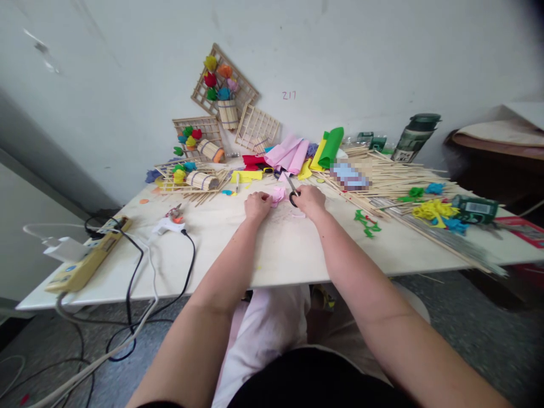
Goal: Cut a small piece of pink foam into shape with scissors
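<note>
In the head view, my left hand (257, 205) is closed at the edge of a small pink crepe-paper piece (278, 195), over the middle of the table. My right hand (311, 200) grips a pair of scissors (293, 198) by its black handles. The blades point up and away, to the left, just right of the pink piece. Whether they touch the paper I cannot tell. A pale pink scrap (298, 215) lies on the table below the scissors. Folded pink sheets (291, 154) lie behind both hands.
Bamboo lattice frames with paper flowers (224, 85) lean against the wall. Thin wooden sticks (395, 178) cover the right back, near a dark bottle (416, 137). On the left are a white glue gun (170, 225), cables and a power strip (89, 258). Green scraps (366, 224) lie at right.
</note>
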Available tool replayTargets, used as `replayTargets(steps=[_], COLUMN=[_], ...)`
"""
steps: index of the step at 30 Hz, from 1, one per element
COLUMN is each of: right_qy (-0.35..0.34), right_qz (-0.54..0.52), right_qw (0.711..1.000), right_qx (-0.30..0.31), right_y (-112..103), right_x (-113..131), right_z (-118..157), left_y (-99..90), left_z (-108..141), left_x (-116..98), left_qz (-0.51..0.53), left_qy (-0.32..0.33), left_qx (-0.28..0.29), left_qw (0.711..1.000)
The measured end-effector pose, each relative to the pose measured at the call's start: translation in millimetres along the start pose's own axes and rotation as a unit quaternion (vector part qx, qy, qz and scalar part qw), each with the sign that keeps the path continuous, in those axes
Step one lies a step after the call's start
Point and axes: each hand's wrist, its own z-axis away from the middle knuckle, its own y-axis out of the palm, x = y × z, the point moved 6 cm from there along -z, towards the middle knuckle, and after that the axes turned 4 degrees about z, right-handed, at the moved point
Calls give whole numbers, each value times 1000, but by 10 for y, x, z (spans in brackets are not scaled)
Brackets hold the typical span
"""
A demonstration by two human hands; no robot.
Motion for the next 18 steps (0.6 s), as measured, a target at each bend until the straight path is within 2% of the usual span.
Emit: replayTargets(steps=[3, 5, 8, 11, 14, 18], right_qy=[-36, -67, -109, -131, -150, -167], right_qz=[-14, -32, -48, -52, -54, -55], right_qw=[999, 997, 993, 990, 987, 984], right_qx=[-30, -32, -18, -1, 10, 28], right_y=[-36, -44, -44, -35, -24, -10], right_x=[56, 104, 169, 204, 230, 256], right_z=[24, 49, 90, 120, 141, 162], left_y=[-35, -49, -33, 4, 14, -5], left_z=[-25, -46, -73, -86, -81, -61], left_x=[50, 94, 164, 198, 208, 229], left_qz=[97, 190, 349, 479, 546, 570], left_qy=[-19, -35, -62, -83, -98, -122], left_qx=[-39, -60, -63, -35, -12, -9], left_qw=[994, 979, 933, 873, 832, 813])
